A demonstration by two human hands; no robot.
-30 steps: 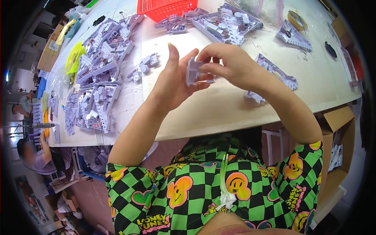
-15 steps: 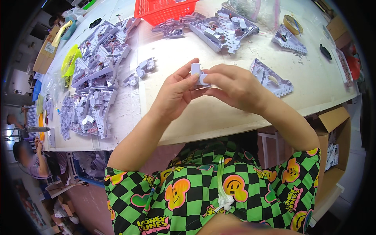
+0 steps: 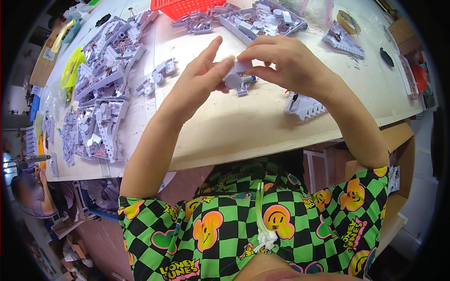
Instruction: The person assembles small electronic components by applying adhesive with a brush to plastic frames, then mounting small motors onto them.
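Up above the bench, a small pale grey plastic part (image 3: 233, 80) with a round boss sits between my two hands, slightly blurred. My left hand (image 3: 202, 71) has its thumb pressed against the part, with the index finger pointing up and away. On the other side, my right hand (image 3: 291, 63) pinches the part's upper edge between thumb and fingers. A little metal motor (image 3: 249, 80) shows below the right fingertips; whether it is fixed to the part I cannot tell. Near my right wrist lies a toothed grey housing (image 3: 304, 107), partly hidden by the forearm.
Grey housings are heaped at left (image 3: 110, 70), beside a small loose grey assembly (image 3: 157, 77). A red basket (image 3: 187, 7) and a large housing (image 3: 262, 23) stand at the back. A tape roll (image 3: 348, 22) lies far right; a cardboard box (image 3: 403, 145) stands below the bench's right edge.
Both hands have lifted away from me with the grey part, which is turned differently. My left index finger has stretched out. The nearby toothed housing now lies closer and turned.
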